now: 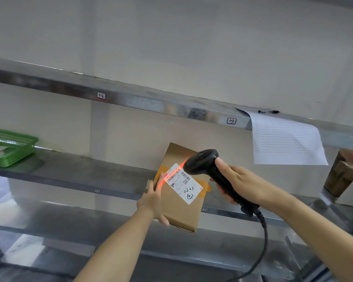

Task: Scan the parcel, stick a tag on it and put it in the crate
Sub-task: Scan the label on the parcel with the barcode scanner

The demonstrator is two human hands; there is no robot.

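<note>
Right now the parcel [181, 206], a flat brown cardboard box, is held up in the air in front of the metal shelves [73, 174], its broad labelled face turned toward the camera. Its long axis runs steeply from lower right to upper left-of-vertical, so the top end leans back toward the wall and the bottom corner points down toward the viewer. A white shipping label [182, 183] sits on the upper half of that face, skewed with the box, with barcodes and handwritten "0325" and a circled 4.

The left hand [151, 200] holds the parcel along its left edge: fingers lie flat up the side, thumb hooked under the lower edge, so the grip is closed on the box from the left and below.

The right hand [235, 181] is wrapped tight round the handle of a black corded scanner [204, 161], whose head hangs just above the label's upper right corner. An orange-red beam falls across the top of the label and onto the left fingers.

A green basket [12, 147] stands well apart on the shelf at far left. A lined sheet of paper [285, 139] hangs from the upper shelf at right.
</note>
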